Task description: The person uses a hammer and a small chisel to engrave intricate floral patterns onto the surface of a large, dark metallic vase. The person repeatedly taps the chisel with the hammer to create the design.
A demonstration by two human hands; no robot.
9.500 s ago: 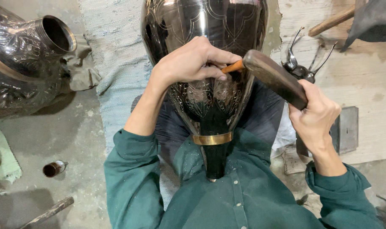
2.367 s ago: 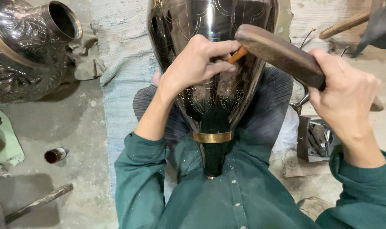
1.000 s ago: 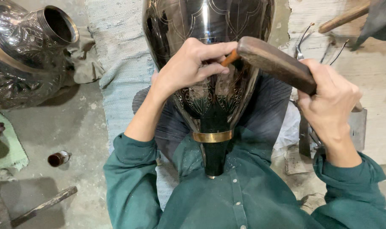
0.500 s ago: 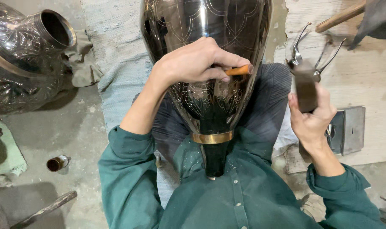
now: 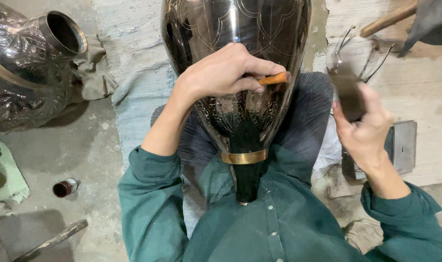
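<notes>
Head view: left hand (image 5: 221, 73) pinches chisel (image 5: 273, 78) against vase (image 5: 238, 63) lying in the lap, chisel's long axis pointing right. Right hand (image 5: 364, 133), fist closed on blurred mallet (image 5: 347, 90), is raised just right of the chisel's butt.

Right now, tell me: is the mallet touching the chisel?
No, the mallet is raised in the right hand, apart from the chisel.

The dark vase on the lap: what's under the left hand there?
The left hand pinches an orange-tipped tool against the engraved dark vase. Where its tip meets the metal is covered by the fingers.
</notes>
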